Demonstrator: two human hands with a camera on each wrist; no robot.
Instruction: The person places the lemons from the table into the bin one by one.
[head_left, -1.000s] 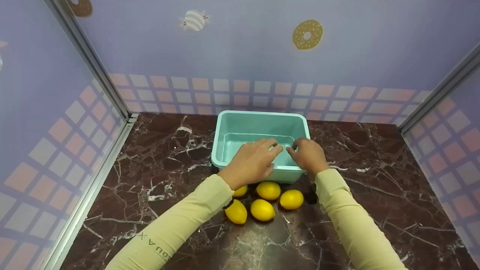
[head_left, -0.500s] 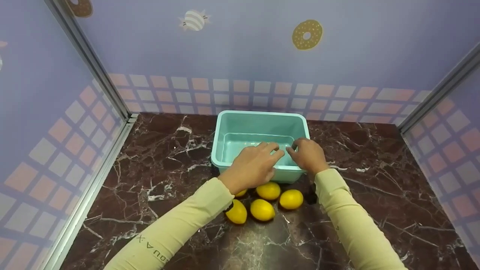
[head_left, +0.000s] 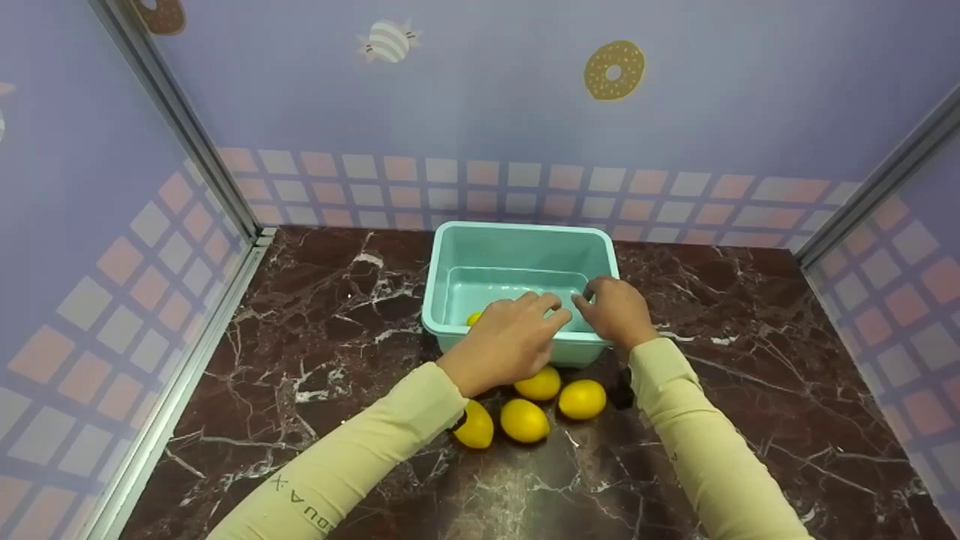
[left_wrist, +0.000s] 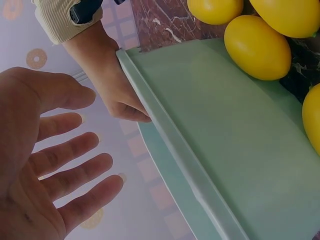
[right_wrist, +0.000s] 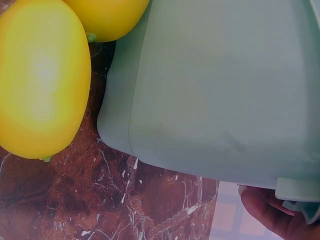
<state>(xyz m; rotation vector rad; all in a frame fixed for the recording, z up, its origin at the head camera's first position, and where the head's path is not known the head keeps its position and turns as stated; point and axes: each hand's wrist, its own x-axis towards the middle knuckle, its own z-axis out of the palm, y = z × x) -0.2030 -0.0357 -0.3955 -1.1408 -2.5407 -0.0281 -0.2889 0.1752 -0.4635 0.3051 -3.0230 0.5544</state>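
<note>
A light teal plastic bin stands near the back wall. Over its front rim my left hand hovers, and in the left wrist view its fingers are spread apart with nothing held. My right hand grips the rim near the bin's front right corner. Inside the bin lies a lemon, mostly hidden behind the left hand. Several more lemons lie in front of the bin, among them one near the middle and one at the right. Another lemon is partly covered by the left wrist.
Dark red marbled countertop extends on both sides of the bin. A patterned back wall and side panels enclose it. A black wrist strap piece shows under the right cuff.
A lemon has come into view inside the bin, beside the left hand. My left hand has shifted slightly toward me and right. The right hand stays at the rim.
</note>
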